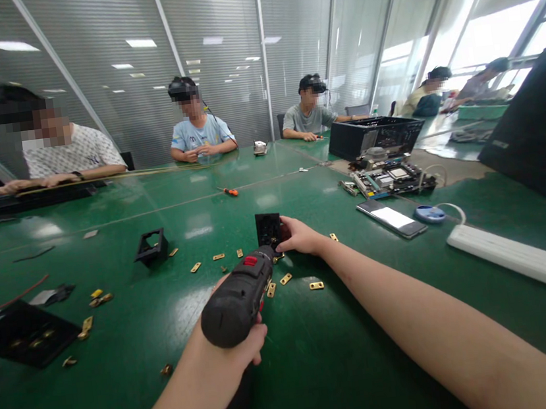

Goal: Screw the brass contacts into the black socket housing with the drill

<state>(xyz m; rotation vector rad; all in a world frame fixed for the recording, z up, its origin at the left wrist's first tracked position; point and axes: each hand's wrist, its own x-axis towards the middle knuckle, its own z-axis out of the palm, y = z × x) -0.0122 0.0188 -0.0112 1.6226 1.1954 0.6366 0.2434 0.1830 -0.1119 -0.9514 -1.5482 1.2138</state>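
Note:
My left hand [223,363] is wrapped round the grip of a black and red cordless drill [239,295]. The drill points away from me, its front end against or just before a black square plastic socket housing [268,226]. That housing stands upright on the green table, and the fingers of my right hand [299,236] grip its right edge. Whether the drill bit touches a screw inside is hidden. Around them lie small brass strips with holes, such as one brass strip [316,286] below my right wrist. Another black housing [151,247] sits to the left.
A black panel with brass parts [25,334] lies at left. An orange screwdriver [230,192] is farther back. To the right are a phone [391,218], a white power strip [513,254], a circuit board [392,176] and a black computer case [374,135]. Several people sit across the table.

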